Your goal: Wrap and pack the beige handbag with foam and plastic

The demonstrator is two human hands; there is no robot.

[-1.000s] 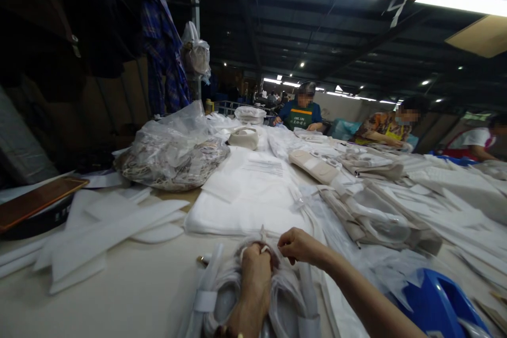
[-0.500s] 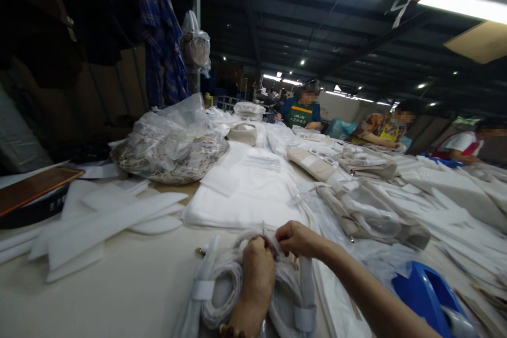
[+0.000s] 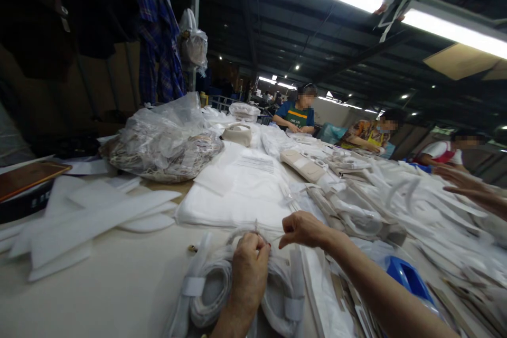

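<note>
Directly in front of me lies a pale handbag with foam-wrapped handles (image 3: 292, 280) and a coiled strap (image 3: 212, 288), white bands around the wrapped parts. My left hand (image 3: 249, 261) is closed at the top of the bag, its fingers pinching the strap between the two coils. Just to the right, my right hand (image 3: 303, 229) hovers with fingers curled in a pinch, a small gap from the left. Whatever it may hold is too small to make out. A small brass-coloured fitting (image 3: 192, 248) sticks out at the bag's left.
White foam pieces (image 3: 99, 216) lie left, beside a large plastic bag of straps (image 3: 166, 142). A stack of white sheets (image 3: 233, 195) sits ahead. Beige bags (image 3: 348, 206) and a blue tape dispenser (image 3: 410, 277) are right. A co-worker's hand (image 3: 467, 185) reaches in at right.
My right hand has drawn slightly away from my left and off the strap. Another person's hand has come in at the right edge. The view has shifted a little to the right.
</note>
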